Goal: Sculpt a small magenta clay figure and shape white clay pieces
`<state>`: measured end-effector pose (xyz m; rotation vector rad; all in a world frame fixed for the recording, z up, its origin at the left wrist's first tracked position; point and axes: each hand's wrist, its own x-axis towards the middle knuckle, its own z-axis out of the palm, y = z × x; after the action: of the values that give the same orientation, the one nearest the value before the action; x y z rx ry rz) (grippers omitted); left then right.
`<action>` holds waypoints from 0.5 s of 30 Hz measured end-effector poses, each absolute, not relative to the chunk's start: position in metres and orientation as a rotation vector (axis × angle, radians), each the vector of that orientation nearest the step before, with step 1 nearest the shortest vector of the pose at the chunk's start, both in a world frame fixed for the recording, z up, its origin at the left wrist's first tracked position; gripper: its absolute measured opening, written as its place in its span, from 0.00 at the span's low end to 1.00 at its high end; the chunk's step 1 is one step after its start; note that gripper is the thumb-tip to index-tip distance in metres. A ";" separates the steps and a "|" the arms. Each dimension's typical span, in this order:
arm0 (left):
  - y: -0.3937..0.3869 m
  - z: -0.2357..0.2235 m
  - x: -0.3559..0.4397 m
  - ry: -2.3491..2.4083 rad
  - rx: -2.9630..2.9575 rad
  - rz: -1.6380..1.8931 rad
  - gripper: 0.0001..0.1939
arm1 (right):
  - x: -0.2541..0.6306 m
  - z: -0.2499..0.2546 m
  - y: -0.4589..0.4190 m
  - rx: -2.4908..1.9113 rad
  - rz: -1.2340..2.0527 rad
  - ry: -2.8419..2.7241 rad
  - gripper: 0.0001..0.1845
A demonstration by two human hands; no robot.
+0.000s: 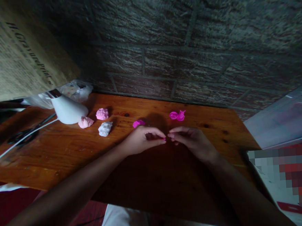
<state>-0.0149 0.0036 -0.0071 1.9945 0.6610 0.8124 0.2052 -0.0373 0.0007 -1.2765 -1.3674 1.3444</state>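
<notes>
My left hand (144, 140) is closed in a pinch on a tiny bit of magenta modelling clay (164, 138), which shows between thumb and fingertips. Facing it, fingertips almost meeting, my right hand (190, 139) is also pinched; whatever it holds is hidden or too small to make out. Just behind my left hand lies a magenta clay lump (138, 123), partly covered by the hand. Beyond my right hand sit two joined magenta clay shapes (177, 115), the left one coiled like a rose. Further left are two pale pink clay lumps (102, 113) and a white clay lump (105, 129).
A lamp with a white base (69, 110) and a printed paper shade (20, 56) stands at the left of the wooden table (73, 149). Its white cable (23, 142) crosses dark scissors (23, 135). Clear plastic bags (78, 90) lie behind. A brick-patterned wall (158, 64) borders the back.
</notes>
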 end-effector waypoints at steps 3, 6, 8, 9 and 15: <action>0.004 -0.006 -0.013 0.659 1.981 0.888 0.06 | 0.207 -0.002 -0.037 -1.240 1.330 -1.273 0.19; 0.005 -0.006 -0.012 0.672 1.940 0.964 0.06 | 0.204 -0.004 -0.037 -1.229 1.337 -1.249 0.17; 0.006 -0.007 -0.012 0.687 1.909 0.999 0.06 | 0.201 -0.004 -0.037 -1.241 1.356 -1.215 0.18; 0.007 -0.007 -0.012 0.693 1.897 1.013 0.06 | 0.200 -0.004 -0.037 -1.250 1.374 -1.200 0.18; 0.007 -0.008 -0.012 0.695 1.896 1.017 0.07 | 0.196 -0.003 -0.038 -1.132 1.496 -1.070 0.15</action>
<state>-0.0118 0.0075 -0.0082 1.8960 0.6951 1.0174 0.1963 -0.0379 -0.0033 -1.1321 -1.0697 1.4958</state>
